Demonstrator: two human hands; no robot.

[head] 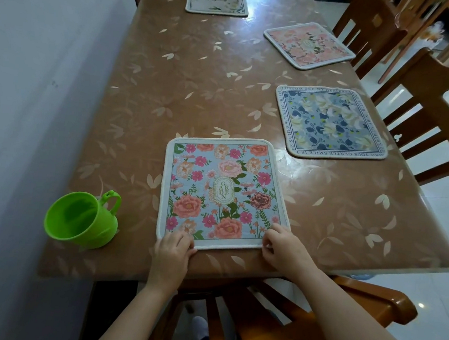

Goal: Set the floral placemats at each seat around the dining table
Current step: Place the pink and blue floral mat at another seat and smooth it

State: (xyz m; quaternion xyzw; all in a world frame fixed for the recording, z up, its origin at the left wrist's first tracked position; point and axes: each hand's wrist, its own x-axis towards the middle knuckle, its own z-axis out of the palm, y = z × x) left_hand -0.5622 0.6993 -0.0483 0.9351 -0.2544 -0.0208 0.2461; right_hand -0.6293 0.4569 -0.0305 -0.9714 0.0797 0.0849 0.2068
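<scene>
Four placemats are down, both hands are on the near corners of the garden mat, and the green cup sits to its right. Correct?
Not quite. The head view shows the green cup left of the garden mat, not right. Four placemats and the left hand and right hand at its near corners are correct.

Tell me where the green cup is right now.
In the head view the green cup stands on the table's near left corner, by the wall, just left of the Garden placemat and the left hand.

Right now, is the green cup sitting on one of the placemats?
No, the green cup stands on the bare tablecloth, left of the nearest placemat.
</scene>
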